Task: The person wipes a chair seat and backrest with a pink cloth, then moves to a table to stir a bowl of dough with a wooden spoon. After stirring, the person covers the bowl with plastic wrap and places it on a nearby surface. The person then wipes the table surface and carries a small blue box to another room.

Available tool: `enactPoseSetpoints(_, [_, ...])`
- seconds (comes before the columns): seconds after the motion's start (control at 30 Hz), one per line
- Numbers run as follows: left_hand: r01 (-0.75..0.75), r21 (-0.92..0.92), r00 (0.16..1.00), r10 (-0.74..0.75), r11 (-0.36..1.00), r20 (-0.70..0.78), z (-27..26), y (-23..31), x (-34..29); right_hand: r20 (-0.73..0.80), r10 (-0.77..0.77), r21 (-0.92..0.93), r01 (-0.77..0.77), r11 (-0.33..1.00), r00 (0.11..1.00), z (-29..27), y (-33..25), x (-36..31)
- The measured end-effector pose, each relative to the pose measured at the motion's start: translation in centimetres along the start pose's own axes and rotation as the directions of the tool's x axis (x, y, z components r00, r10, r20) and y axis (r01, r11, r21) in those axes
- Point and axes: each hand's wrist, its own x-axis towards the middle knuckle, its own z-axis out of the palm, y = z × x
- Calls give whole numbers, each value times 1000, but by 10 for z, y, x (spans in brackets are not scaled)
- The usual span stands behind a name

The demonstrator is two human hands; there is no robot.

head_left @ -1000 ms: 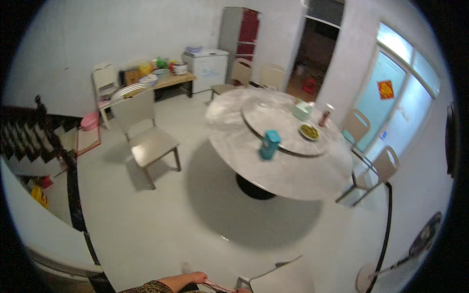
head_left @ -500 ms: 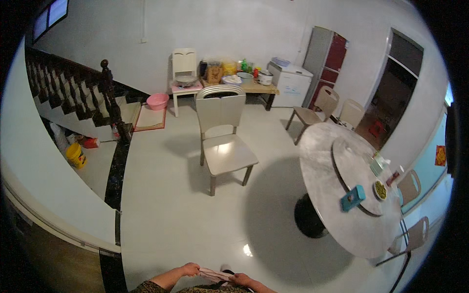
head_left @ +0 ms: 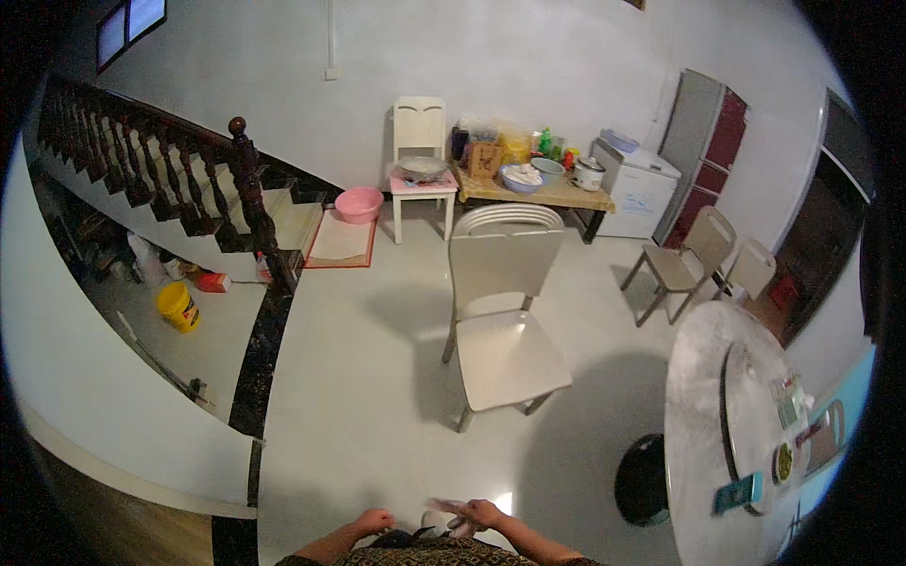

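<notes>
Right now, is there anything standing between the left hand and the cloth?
Nothing visible does. Only a short open gap separates the left hand from the blurred, pale cloth held in the right hand.

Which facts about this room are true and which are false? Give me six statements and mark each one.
1. The right hand holds a pale cloth. True.
2. The left hand grips that cloth too. False: it is apart from the cloth.
3. The rice cooker stands on the low table. True.
4. The yellow bucket is on a chair. False: it is on the floor.
5. A lavender basin sits on the chest freezer. True.
6. The refrigerator has bright green doors. False: they are dark red.
</notes>
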Motion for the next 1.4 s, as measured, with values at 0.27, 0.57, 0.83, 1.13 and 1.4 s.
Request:
enactPoseSetpoints(0.27, [283, 199, 957, -263, 938, -121, -129, -166, 77, 167, -195, -205, 227, 952, 966, -91, -76, 152])
enactPoseSetpoints(0.57, [367, -395, 905, -422, 842, -59, -348, -117, 123, 119, 112, 52, -119, 992, 987, -189, -152, 280])
enactPoseSetpoints(0.83, [-23, -198, 938, -47, 980, -342, -507, 151, 166, -108, 155, 113, -143, 983, 982, -285, -167, 379])
enactPoseSetpoints(1.13, [332, -261, 932, -358, 906, -57, -642, 145, 273, -343, 220, 310, -111, 944, 913, -402, -198, 537])
enactPoseSetpoints(1.4, [457, -471, 871, -488, 754, 65, -756, 138, 358, -111, -55, 183, 75, 980, 992, -502, -216, 651])
